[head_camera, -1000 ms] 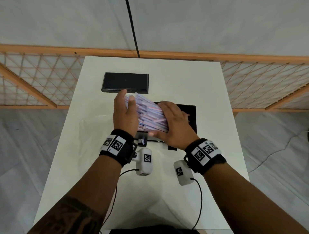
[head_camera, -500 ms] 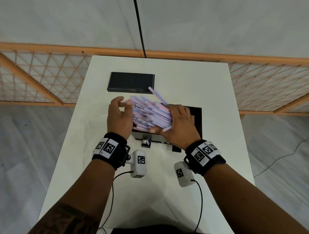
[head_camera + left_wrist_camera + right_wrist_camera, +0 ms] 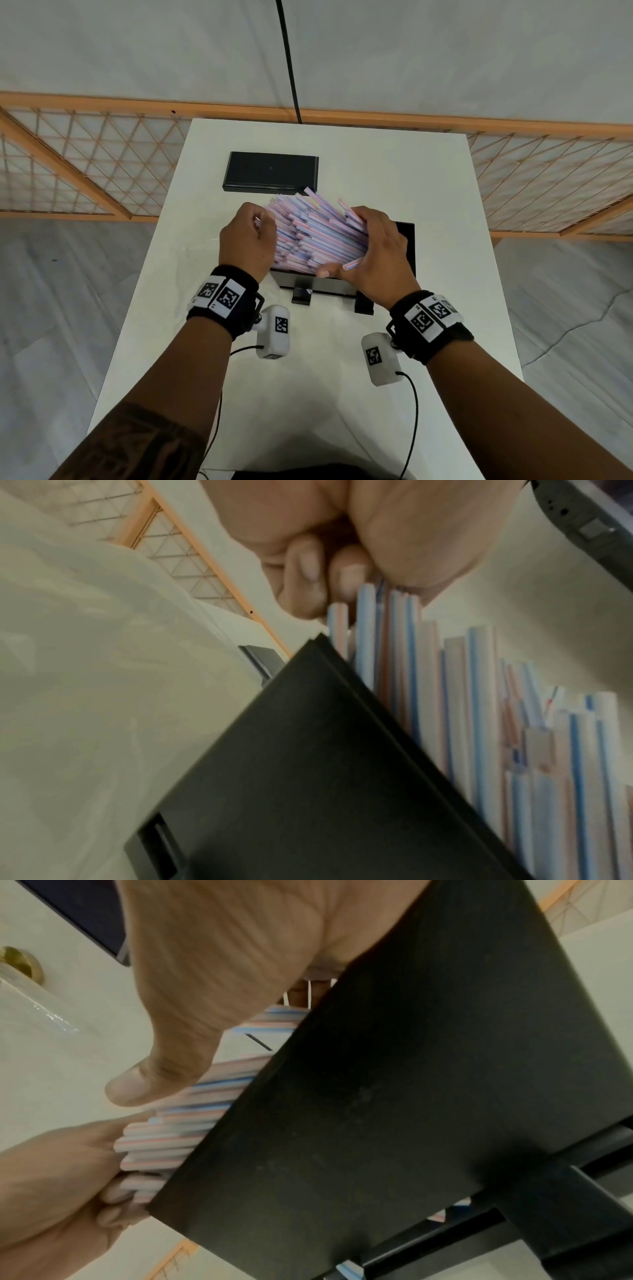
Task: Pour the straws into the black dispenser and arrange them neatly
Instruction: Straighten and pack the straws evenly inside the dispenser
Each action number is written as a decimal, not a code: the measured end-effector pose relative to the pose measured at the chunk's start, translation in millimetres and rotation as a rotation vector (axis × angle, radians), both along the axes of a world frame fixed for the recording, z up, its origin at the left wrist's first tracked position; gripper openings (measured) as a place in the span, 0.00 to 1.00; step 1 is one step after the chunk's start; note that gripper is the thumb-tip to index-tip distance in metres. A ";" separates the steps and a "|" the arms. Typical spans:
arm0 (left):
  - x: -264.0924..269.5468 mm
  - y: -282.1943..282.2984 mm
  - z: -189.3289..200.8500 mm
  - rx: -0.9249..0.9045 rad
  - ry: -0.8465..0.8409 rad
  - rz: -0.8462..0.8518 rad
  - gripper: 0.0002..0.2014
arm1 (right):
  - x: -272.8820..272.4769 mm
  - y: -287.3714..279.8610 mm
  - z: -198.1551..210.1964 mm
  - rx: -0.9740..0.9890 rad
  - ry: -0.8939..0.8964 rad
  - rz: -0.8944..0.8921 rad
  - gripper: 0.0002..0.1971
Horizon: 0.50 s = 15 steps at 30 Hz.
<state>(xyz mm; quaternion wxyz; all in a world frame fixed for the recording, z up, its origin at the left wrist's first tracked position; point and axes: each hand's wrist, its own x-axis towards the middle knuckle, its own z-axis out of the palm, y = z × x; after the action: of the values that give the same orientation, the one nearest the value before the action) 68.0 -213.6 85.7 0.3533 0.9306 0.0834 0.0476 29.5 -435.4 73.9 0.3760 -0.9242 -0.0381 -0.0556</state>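
Straws (image 3: 318,236) heaped over black dispenser (image 3: 406,246) | left grip (image 3: 246,240) curled on bundle's 9 o'clock end | right grip (image 3: 373,253) clasps 3 o'clock end | lid (image 3: 270,171) at 12 o'clock on tabletop (image 3: 428,192)

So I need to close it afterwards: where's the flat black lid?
In the head view, the flat black rectangular lid lies on the white table at its far end, just beyond the straws.

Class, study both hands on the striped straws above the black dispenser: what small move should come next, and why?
Probably squeeze both ends inward to square the bundle. The straws fan out unevenly, one poking toward the black lid, another jutting by the right hand. The left hand grips the other end, and the pile sits high above the dispenser.
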 end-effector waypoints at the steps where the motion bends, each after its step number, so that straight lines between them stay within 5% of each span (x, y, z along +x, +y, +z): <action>1: -1.9 2.9 1.0 0.005 -0.030 -0.005 0.11 | -0.7 -2.5 0.6 0.015 -0.005 -0.009 0.58; 15: 9.7 34.2 55.2 0.028 -0.391 -0.060 0.15 | -8.1 -11.5 6.4 0.099 0.016 -0.040 0.60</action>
<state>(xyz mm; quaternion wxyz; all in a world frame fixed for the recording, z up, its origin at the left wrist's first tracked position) 77.7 -179.3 140.9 0.3512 0.9105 -0.0153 0.2179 21.3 -446.9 80.3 0.4203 -0.9055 -0.0139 -0.0575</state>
